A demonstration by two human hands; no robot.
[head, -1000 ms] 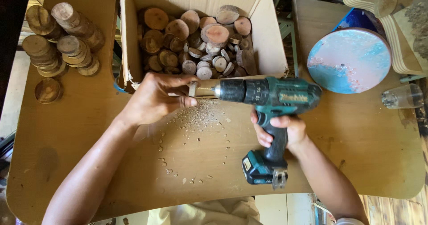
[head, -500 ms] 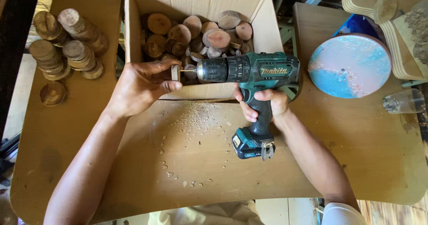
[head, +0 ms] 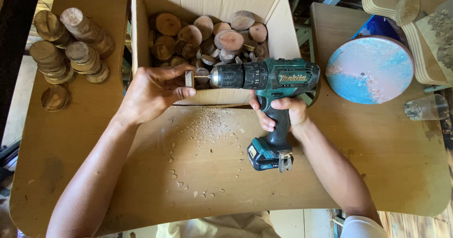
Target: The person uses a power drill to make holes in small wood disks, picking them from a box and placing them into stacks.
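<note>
My right hand [head: 282, 113] grips the handle of a teal cordless drill [head: 266, 77], held level with its bit pointing left. My left hand [head: 153, 91] pinches a small round wood slice [head: 189, 79] on edge against the tip of the bit. Both hands hover over the near rim of an open cardboard box [head: 141, 25] that holds several wood slices [head: 214, 37]. Pale sawdust and shavings [head: 205, 125] lie on the wooden table [head: 85, 139] just below the drill.
Stacks of wood slices [head: 66, 44] stand at the table's far left. A round blue and pink disc [head: 369, 69] lies at the right, with a clear glass [head: 427, 108] beside it. Curved plywood pieces [head: 415, 25] sit at the far right.
The drill and both hands rose slightly toward the box rim. The small slice stays pinched at the bit.
</note>
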